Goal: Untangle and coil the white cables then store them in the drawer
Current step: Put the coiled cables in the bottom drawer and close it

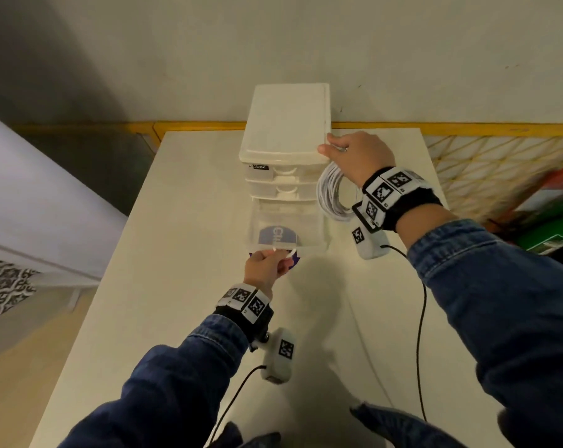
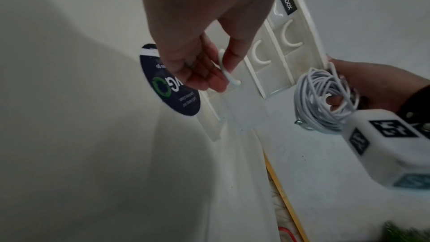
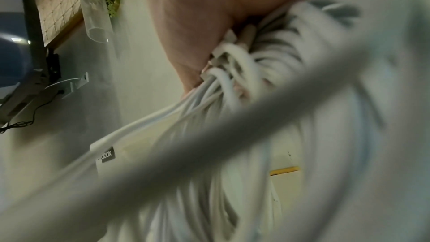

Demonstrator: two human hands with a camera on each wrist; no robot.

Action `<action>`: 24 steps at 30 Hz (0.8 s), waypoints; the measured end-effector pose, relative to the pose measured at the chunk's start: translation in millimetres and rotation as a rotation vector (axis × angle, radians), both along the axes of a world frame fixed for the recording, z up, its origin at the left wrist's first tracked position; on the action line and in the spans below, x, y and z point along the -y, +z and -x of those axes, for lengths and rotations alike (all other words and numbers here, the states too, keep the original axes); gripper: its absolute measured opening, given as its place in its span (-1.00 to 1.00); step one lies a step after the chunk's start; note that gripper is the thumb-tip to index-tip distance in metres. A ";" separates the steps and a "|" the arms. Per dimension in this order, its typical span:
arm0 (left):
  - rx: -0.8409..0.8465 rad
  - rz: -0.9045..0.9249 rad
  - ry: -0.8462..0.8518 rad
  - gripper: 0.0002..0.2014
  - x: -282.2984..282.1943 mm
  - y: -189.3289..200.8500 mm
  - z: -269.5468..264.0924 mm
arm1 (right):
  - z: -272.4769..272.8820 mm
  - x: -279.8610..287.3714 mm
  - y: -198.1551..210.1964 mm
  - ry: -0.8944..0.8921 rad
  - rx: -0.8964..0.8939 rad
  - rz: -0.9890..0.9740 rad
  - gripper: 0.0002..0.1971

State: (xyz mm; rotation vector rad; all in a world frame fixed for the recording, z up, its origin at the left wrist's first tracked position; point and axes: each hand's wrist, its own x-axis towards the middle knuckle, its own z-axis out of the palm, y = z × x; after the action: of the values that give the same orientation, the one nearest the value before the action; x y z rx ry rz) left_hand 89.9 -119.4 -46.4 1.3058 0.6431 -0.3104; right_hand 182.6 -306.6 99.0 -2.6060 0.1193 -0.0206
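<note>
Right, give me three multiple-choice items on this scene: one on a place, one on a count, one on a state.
1. Where is the cable coil?
A. In the bottom drawer
B. In the right hand, beside the drawer unit
C. Flat on the table

2. How many drawers does the unit have?
A. Two
B. Three
C. Five

3. What state is the bottom drawer in?
A. Pulled out
B. Closed
C. Taken out of the unit

Answers:
1. B, the right hand holds the coil while resting on the unit's top corner.
2. B, three curved handles show in the left wrist view.
3. A, it juts forward with the left hand gripping its handle.
</note>
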 end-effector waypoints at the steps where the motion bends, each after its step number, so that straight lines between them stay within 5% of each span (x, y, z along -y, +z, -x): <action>1: -0.005 0.002 0.001 -0.92 -1.8 -0.4 6.3 | 0.7 -0.5 -0.2 -0.004 -0.002 0.006 -0.53; 6: -0.008 -0.002 -0.031 -0.80 -8.3 0.2 25.9 | 3.3 -5.1 -0.7 -0.022 -0.013 0.028 -0.52; 12: 0.015 -0.063 -0.112 -0.89 -14.5 8.2 33.9 | 3.7 -6.6 -2.2 -0.039 -0.006 0.066 -0.53; 20: -0.065 -0.532 -0.817 -0.75 -62.7 62.1 14.3 | 17.7 -10.0 -7.7 -0.077 0.078 0.030 -0.42; 24: 0.099 -0.686 -0.689 -0.68 -82.6 108.0 -8.9 | 42.7 -19.9 -13.4 -0.212 0.346 -0.147 -0.55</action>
State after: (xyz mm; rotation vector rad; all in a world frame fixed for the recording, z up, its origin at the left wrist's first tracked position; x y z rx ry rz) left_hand 98.8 -36.8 61.7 2.1812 0.1836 -0.6095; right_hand 139.9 -286.6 85.7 -2.3913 0.2600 -0.5154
